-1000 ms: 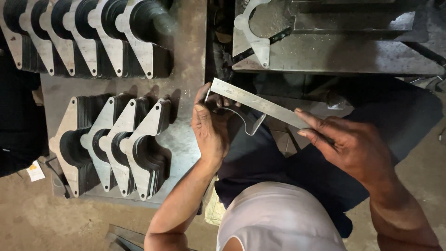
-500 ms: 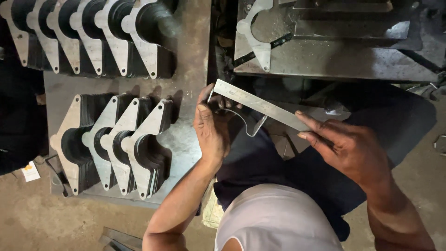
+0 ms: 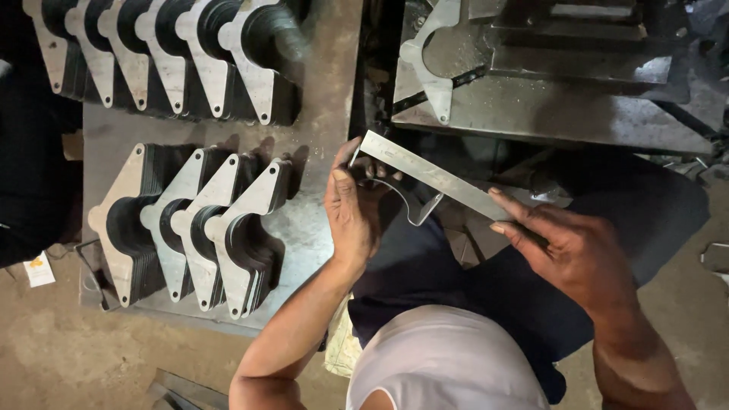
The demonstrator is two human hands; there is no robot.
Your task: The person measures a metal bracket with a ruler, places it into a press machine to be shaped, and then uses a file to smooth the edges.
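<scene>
Flat grey steel bar [image 3: 433, 176], long and narrow with a dull brushed face, runs on a slant from upper left to lower right above the person's lap, its upper end squared off and bright at the edge. Under its upper end sits a curved grey steel bracket plate [image 3: 410, 203] with a rounded cut-out and a pointed lug; bar and plate lie against each other. The left hand [image 3: 353, 209] wraps the upper end, its grip closed with the thumb laid along the near side and the fingers curled behind both pieces. The right hand [image 3: 573, 250] has the lower end, its grip pinched shut on the bar between the thumb beneath and the outstretched fingers on top. To the left, a scuffed grey metal desk [image 3: 319, 220] carries a near row of stacked steel bracket plates [image 3: 194, 228] standing on edge, each with a half-round notch and small holes at the corners, and a far row of the same plates [image 3: 163, 53] along its back. Ahead on the right a heavy dark steel fixture block [image 3: 562, 106] bears one more single bracket plate [image 3: 433, 64] laid flat on it. Below lies a dusty brown concrete floor [image 3: 61, 357], and the person wears dark blue trousers [image 3: 493, 288] and a white vest [image 3: 448, 364].
</scene>
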